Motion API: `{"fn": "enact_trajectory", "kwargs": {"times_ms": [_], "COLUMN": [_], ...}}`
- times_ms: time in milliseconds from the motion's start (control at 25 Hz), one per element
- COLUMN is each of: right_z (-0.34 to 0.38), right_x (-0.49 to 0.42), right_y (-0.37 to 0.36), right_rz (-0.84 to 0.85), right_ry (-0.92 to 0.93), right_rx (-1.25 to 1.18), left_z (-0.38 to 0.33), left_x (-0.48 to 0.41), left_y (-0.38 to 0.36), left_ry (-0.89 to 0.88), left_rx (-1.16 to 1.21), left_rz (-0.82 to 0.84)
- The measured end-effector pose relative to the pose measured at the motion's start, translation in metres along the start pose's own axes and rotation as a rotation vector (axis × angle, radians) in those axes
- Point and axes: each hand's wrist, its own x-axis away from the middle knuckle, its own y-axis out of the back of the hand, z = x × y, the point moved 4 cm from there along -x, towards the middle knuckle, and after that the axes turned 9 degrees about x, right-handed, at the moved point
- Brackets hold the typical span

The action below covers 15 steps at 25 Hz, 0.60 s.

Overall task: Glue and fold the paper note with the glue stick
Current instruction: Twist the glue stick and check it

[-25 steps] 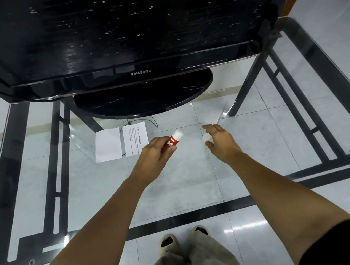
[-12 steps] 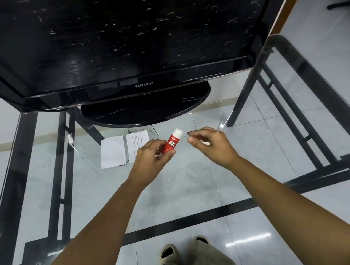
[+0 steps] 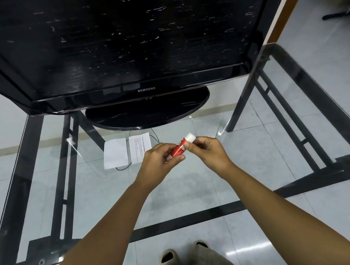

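1. left hand (image 3: 160,164) wraps the red glue stick (image 3: 178,150) by its barrel and lower end, tilted up toward the right — a steady hold so the other hand can work the top.
2. right hand (image 3: 206,150) pinches at the white cap (image 3: 190,137); whether the cap is seated or coming off, i cannot tell.
3. the paper note (image 3: 140,147) lies flat on the glass table (image 3: 178,190), printed side up, just beside a blank white sheet (image 3: 115,153) — both within easy reach, untouched.
4. no glue down yet, by the look of it.
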Motion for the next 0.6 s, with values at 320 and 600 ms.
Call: {"fn": "enact_trajectory", "kwargs": {"times_ms": [320, 600], "right_z": [0.014, 0.019], "right_x": [0.007, 0.007], "right_y": [0.002, -0.007], "right_rz": [-0.036, -0.053], "right_ry": [0.044, 0.026], "right_rx": [-0.080, -0.136], "left_z": [0.003, 0.002], "left_x": [0.022, 0.014], "left_y": [-0.008, 0.001], "left_ry": [0.318, 0.312], "left_rx": [0.851, 0.892], "left_rz": [0.067, 0.081]}}
